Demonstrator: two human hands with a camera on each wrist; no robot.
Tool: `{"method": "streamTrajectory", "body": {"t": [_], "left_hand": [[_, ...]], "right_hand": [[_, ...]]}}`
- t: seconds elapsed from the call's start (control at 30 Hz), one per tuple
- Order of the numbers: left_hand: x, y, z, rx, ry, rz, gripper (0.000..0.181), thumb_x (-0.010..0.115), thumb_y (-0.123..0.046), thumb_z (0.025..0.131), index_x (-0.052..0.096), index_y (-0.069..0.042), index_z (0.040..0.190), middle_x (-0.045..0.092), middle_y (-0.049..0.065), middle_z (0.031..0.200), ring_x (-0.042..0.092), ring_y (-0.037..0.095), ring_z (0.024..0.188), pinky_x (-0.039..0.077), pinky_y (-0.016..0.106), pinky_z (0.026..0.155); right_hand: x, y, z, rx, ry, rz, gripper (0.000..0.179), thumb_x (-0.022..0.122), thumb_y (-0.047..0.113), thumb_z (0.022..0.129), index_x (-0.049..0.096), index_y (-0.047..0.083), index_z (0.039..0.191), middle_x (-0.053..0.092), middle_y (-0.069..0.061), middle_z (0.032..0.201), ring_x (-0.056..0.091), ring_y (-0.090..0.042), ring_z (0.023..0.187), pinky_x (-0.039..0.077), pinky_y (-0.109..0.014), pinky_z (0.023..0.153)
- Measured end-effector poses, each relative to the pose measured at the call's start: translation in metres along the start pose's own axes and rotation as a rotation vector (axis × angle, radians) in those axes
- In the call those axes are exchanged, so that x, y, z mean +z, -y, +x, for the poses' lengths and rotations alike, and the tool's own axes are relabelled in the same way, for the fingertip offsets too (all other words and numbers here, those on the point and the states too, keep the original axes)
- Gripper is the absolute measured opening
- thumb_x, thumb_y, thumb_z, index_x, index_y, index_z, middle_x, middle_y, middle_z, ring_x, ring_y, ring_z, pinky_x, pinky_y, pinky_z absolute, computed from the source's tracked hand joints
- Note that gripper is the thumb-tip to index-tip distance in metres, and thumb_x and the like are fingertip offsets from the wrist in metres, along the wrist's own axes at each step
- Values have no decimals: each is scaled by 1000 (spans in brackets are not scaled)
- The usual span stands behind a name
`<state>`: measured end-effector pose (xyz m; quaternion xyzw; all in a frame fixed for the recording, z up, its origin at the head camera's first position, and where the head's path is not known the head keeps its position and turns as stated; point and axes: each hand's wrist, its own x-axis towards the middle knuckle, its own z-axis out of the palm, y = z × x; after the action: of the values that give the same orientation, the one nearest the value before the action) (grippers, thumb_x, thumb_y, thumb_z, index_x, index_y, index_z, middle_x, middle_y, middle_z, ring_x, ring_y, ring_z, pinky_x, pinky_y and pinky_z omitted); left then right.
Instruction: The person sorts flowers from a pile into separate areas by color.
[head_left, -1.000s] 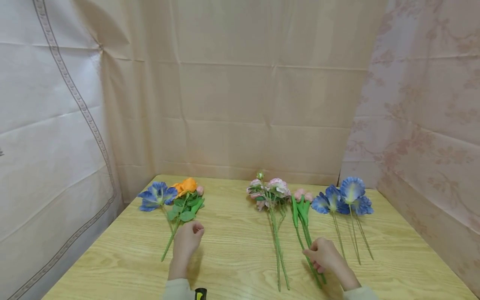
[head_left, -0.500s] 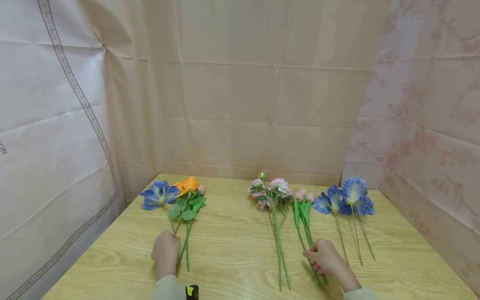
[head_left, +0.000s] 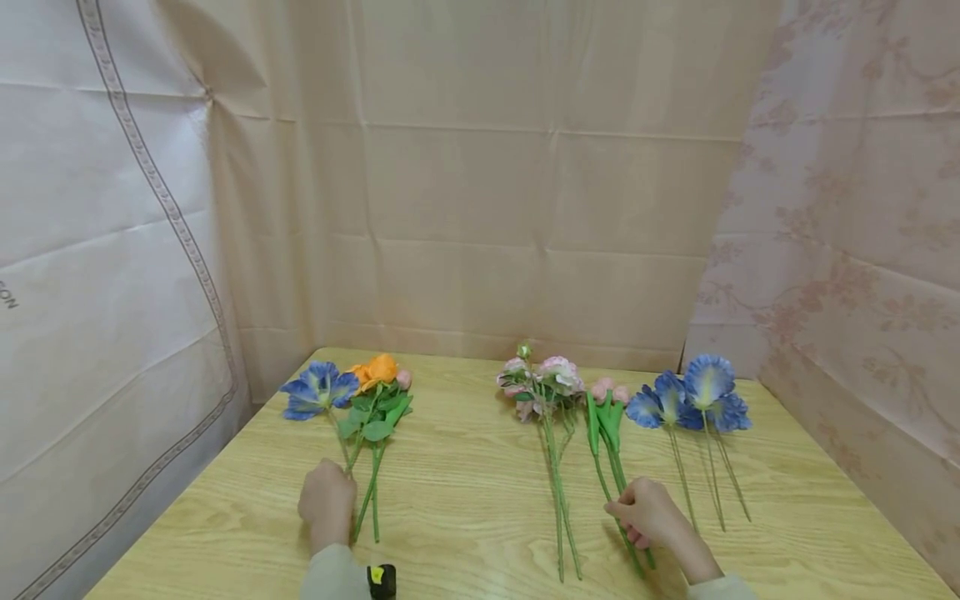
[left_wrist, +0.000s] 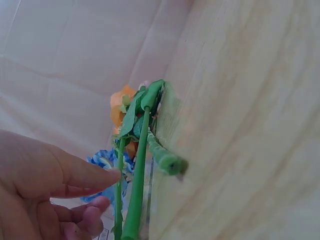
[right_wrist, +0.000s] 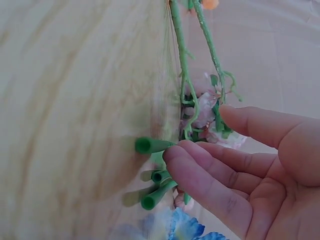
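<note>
My left hand (head_left: 327,496) is low over the table beside the left bunch. In the left wrist view its thumb tip is right at the leafy green stem (left_wrist: 119,190), with a gap between thumb and fingers. That bunch has a blue flower (head_left: 318,390), an orange flower (head_left: 375,372) and a pink tulip (head_left: 403,380), their stems crossing. My right hand (head_left: 648,512) is over the stems of several pink tulips (head_left: 609,421). In the right wrist view its thumb stands apart from the fingers, and the fingertips (right_wrist: 174,154) are right at one tulip stem (right_wrist: 150,145).
Pink-white flowers (head_left: 551,383) on long stems lie in the middle, left of the tulips. Several blue flowers (head_left: 705,392) lie at the right. The wooden table (head_left: 457,467) is bounded by a beige curtain (head_left: 480,250) behind and hangings at both sides.
My left hand has moved left and down, from over the stems to the bunch's left side, uncovering the tulip stem. My right hand has stayed at the tulip stems.
</note>
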<state>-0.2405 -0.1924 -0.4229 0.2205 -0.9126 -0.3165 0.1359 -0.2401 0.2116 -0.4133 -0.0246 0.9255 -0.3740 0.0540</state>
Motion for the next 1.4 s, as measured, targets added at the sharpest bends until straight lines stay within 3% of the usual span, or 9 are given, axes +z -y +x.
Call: {"method": "streamTrajectory", "body": {"t": [0.1, 0.27, 0.43, 0.7, 0.93, 1.1, 1.2, 1.3, 1.4], "left_hand": [[1, 0, 5, 44, -1, 7, 8, 51, 2, 81, 52, 5, 74, 54, 19, 66, 55, 32, 59, 41, 41, 45], [4, -1, 14, 73, 50, 37, 7, 48, 5, 82, 55, 6, 83, 56, 18, 69, 56, 34, 64, 43, 43, 49], [5, -1, 19, 82, 73, 50, 12, 46, 5, 81, 53, 5, 72, 54, 16, 64, 55, 32, 60, 43, 43, 47], [5, -1, 17, 107, 39, -22, 17, 48, 6, 74, 47, 0, 58, 50, 14, 58, 48, 27, 52, 41, 38, 45], [0, -9, 14, 161, -52, -104, 15, 47, 4, 79, 48, 4, 64, 48, 14, 58, 45, 25, 51, 40, 37, 45], [-5, -22, 8, 163, -56, -163, 26, 43, 7, 75, 36, -6, 53, 29, 2, 49, 28, 16, 45, 27, 27, 42], [-7, -30, 3, 206, -67, -175, 23, 50, 5, 77, 45, 2, 54, 42, 9, 51, 42, 24, 47, 37, 32, 45], [-9, -38, -2, 247, -71, -196, 13, 58, 0, 80, 58, 8, 70, 58, 18, 66, 56, 34, 62, 46, 40, 56], [-8, -46, -7, 234, -19, -285, 14, 58, -3, 84, 59, 10, 79, 59, 16, 64, 57, 27, 52, 47, 36, 51]], "right_hand": [[0, -1, 1, -9, 17, 9, 21, 62, 10, 82, 59, 0, 64, 53, -7, 53, 52, -14, 41, 47, -28, 42], [0, -4, 3, -17, 43, 23, 21, 61, 11, 82, 60, 0, 65, 54, -7, 53, 52, -14, 42, 47, -28, 42], [-1, -5, 2, -21, 48, 19, 21, 61, 11, 83, 60, 0, 66, 54, -7, 54, 53, -14, 42, 47, -28, 42], [0, -4, 2, -6, 31, 6, 20, 62, 12, 82, 61, 0, 66, 54, -7, 54, 53, -15, 43, 47, -28, 42], [0, -4, 2, -8, 31, 12, 19, 62, 11, 82, 60, 0, 67, 54, -7, 55, 53, -15, 43, 47, -29, 42], [0, -2, 1, -3, 33, 11, 19, 62, 11, 82, 61, 0, 66, 54, -7, 54, 53, -14, 43, 47, -28, 42], [1, -1, 0, 2, 27, 5, 20, 62, 11, 82, 60, 1, 65, 53, -7, 53, 52, -14, 42, 47, -28, 42], [1, 1, -1, -13, 14, 5, 20, 62, 11, 82, 60, 0, 65, 52, -6, 52, 51, -14, 42, 47, -28, 42], [0, 3, -3, -47, 17, 18, 19, 61, 10, 83, 59, 0, 67, 51, -6, 51, 49, -13, 41, 46, -28, 42]]}}
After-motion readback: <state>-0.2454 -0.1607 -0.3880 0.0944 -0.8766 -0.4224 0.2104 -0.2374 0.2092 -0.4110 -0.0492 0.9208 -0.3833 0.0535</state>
